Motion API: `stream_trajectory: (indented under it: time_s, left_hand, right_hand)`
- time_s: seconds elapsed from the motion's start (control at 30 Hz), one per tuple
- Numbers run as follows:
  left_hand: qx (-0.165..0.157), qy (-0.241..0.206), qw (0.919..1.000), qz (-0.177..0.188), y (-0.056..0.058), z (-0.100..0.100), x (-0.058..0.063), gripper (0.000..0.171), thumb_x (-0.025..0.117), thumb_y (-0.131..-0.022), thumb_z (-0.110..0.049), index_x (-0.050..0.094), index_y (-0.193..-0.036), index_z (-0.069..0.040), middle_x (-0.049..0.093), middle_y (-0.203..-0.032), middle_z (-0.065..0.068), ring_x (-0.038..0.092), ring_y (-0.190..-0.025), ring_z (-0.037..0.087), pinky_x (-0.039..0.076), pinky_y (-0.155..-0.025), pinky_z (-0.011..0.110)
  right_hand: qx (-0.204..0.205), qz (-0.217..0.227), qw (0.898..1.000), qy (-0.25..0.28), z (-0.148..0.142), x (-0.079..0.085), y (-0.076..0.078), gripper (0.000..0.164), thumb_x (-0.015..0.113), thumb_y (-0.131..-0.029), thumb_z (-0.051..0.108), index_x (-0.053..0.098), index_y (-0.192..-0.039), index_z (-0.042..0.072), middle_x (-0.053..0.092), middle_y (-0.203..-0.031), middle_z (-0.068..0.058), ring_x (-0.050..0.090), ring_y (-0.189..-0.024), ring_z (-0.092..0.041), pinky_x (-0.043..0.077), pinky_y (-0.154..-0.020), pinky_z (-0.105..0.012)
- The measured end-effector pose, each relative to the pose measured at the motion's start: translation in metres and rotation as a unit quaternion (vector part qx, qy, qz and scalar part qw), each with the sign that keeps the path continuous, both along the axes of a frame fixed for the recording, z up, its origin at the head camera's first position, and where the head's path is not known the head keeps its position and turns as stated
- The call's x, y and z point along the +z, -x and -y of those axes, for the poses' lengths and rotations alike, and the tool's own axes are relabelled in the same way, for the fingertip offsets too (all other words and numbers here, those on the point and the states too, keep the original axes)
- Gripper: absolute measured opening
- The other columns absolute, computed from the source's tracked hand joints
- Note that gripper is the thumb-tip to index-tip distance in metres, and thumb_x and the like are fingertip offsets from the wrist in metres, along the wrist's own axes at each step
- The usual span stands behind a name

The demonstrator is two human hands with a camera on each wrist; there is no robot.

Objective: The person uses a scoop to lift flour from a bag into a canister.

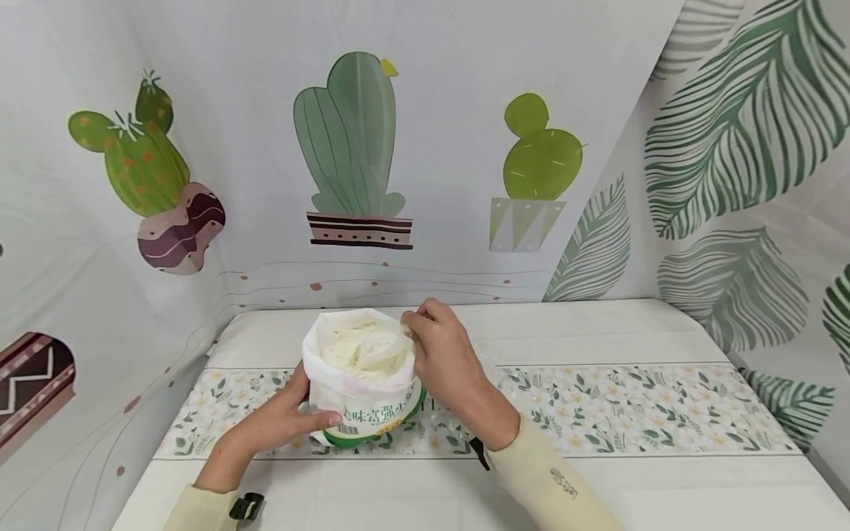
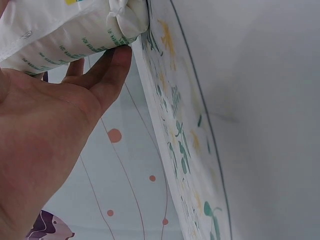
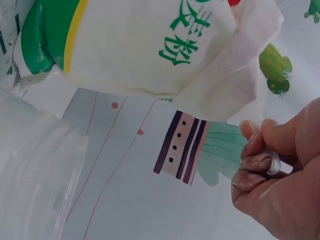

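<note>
A white flour bag [image 1: 332, 391] with green print stands on the table, its top open and folded outward. Pale flour [image 1: 341, 346] shows inside, near the rim. My left hand [image 1: 279, 422] holds the bag's left side, thumb on the front and fingers behind it in the left wrist view. At the right rim, my right hand [image 1: 451, 361] curls round a clear plastic scoop [image 3: 272, 162]. Its rounded handle end pokes out between the fingers, and the translucent front part lies in the flour. White powder coats the right fingertips [image 3: 255, 162].
A clear plastic container [image 3: 37, 165] stands beside the bag, mostly hidden behind the right forearm in the head view. The white tablecloth [image 1: 372, 494] has a flowered band across it. Printed cactus curtains [image 1: 451, 147] hang behind the table.
</note>
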State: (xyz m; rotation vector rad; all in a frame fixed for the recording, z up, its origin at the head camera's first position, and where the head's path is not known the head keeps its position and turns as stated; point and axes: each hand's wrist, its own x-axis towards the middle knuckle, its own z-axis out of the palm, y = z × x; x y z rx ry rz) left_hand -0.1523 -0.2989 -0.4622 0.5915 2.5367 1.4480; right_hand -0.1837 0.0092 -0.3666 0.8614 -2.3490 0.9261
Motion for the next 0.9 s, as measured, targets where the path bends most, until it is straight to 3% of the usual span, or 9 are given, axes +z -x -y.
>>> stream_trajectory:
  time_s: [0.37, 0.67, 0.9]
  left_hand:
    - [-0.001, 0.007, 1.0000, -0.007, 0.001, -0.003, -0.001, 0.122, 0.084, -0.094, -0.028, -0.012, -0.168, -0.041, 0.007, -0.175, 0.015, 0.018, -0.157, 0.041, 0.025, -0.115, 0.074]
    - [0.003, 0.007, 1.0000, -0.005, 0.001, -0.001, 0.002, 0.120, 0.085, -0.094, -0.026, -0.008, -0.169, -0.041, 0.020, -0.171, 0.013, 0.021, -0.156, 0.041, 0.025, -0.113, 0.076]
    - [-0.010, -0.005, 0.9999, -0.007, 0.001, 0.000, 0.000, 0.122, 0.084, -0.094, -0.023, -0.011, -0.169, -0.041, 0.005, -0.175, 0.013, 0.014, -0.158, 0.042, 0.025, -0.113, 0.076]
  right_hand:
    - [0.003, 0.022, 0.999, 0.044, -0.015, 0.003, -0.004, 0.020, 0.065, -0.100, -0.010, 0.077, -0.116, -0.005, 0.058, -0.096, -0.007, 0.053, -0.077, -0.015, 0.047, -0.065, -0.026]
    - [0.005, 0.054, 0.995, 0.089, -0.026, 0.009, -0.009, 0.021, 0.064, -0.103, -0.004, 0.078, -0.120, -0.002, 0.059, -0.096, -0.003, 0.047, -0.069, -0.009, 0.044, -0.062, -0.025]
    - [-0.005, 0.040, 0.993, 0.113, -0.041, 0.013, -0.014, 0.019, 0.066, -0.102, -0.002, 0.079, -0.116, -0.001, 0.059, -0.093, -0.002, 0.045, -0.068, -0.010, 0.044, -0.062, -0.026]
